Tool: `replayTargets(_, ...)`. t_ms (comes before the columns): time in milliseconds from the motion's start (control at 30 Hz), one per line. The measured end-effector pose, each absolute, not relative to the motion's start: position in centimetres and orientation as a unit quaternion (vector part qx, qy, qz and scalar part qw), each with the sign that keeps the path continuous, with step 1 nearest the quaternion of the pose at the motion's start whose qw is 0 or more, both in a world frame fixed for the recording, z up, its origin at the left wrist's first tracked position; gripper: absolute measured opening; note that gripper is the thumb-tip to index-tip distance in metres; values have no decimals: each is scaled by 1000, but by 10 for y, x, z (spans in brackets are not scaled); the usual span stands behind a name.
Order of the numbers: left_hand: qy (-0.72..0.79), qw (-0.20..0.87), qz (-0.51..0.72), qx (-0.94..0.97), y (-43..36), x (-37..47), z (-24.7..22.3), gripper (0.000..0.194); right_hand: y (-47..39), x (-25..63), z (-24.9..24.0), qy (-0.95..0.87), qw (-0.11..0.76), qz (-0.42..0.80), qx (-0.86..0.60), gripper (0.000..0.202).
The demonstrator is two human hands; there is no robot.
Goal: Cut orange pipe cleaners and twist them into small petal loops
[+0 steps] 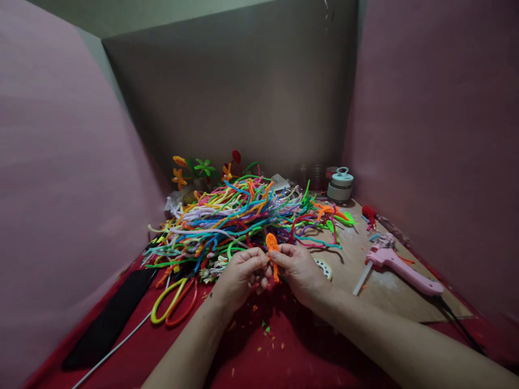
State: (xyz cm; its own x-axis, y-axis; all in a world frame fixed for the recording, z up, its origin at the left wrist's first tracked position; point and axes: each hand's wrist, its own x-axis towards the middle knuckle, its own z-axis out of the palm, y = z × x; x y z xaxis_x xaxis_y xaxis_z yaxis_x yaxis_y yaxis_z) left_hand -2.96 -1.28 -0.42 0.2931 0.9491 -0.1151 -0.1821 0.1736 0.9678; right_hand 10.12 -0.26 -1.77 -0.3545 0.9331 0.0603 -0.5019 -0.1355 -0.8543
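Observation:
An orange pipe cleaner piece (272, 242), looped into a rounded petal shape at its top, stands upright between my two hands. My right hand (299, 268) pinches it near its lower part, and a short orange end hangs below the fingers. My left hand (244, 272) is closed in a pinch at the piece's left side, its fingertips meeting those of the right. Just behind the hands lies a large heap of many-coloured pipe cleaners (227, 216). Part of a round white and yellow disc with holes (324, 268) shows beside my right hand.
A pink glue gun (409, 273) rests on a brown board (344, 302) at right. Yellow-and-red-handled pliers or scissors (168, 305) and a black flat strip (109, 319) lie left. A lidded jar (339, 186) and pipe cleaner flowers (205, 166) stand behind. Scraps dot the red cloth (251, 362).

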Motion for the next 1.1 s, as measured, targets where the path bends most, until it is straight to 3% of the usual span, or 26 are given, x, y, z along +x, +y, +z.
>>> replayTargets(367, 435, 634, 377, 516, -9, -46, -4, 16, -2, 99, -25, -425, 492, 716, -253, 22)
replayTargets(500, 455, 598, 430, 501, -7, -47, -3, 24, -2, 103, -22, -434, 487, 707, -272, 22)
replayTargets(667, 412, 642, 477, 437, -7, -45, 1, 36, -6, 105, -23, -450, 429, 737, -265, 22)
replayTargets(900, 401, 636, 453, 480, -10, -49, 2, 26, -8, 104, -24, -445, 397, 763, -250, 26)
replayTargets(1100, 462, 540, 435, 552, -14, -45, 10, 18, -9, 105, -20, -473, 393, 739, -275, 20)
